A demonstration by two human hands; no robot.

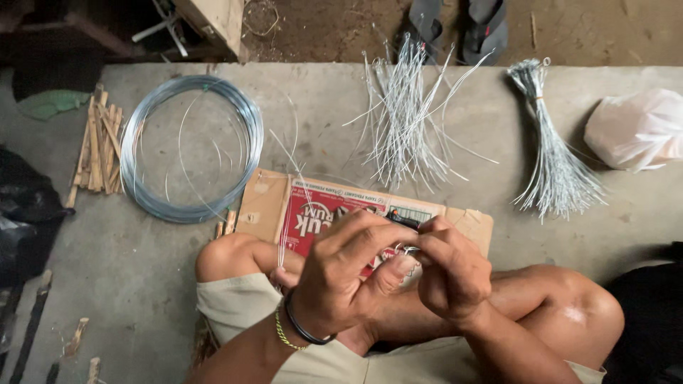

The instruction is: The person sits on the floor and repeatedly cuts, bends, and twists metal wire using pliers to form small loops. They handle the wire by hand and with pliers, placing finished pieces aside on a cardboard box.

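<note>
Steel wire (411, 250) pinched between both hands (398, 274) above flattened cardboard box (284, 206); white bag (635, 129) knotted.

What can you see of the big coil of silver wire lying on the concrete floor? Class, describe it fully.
The big round coil of thin silver-grey metal wire lies flat on the grey concrete floor, to the upper left of the person's knees. Many loops are stacked into a thick ring with an open middle; a few loose strands curve across the inside. Its lower right edge meets the flattened brown and red cardboard box. A bundle of short wooden sticks lies just beside its left rim. Neither hand touches it.
</note>
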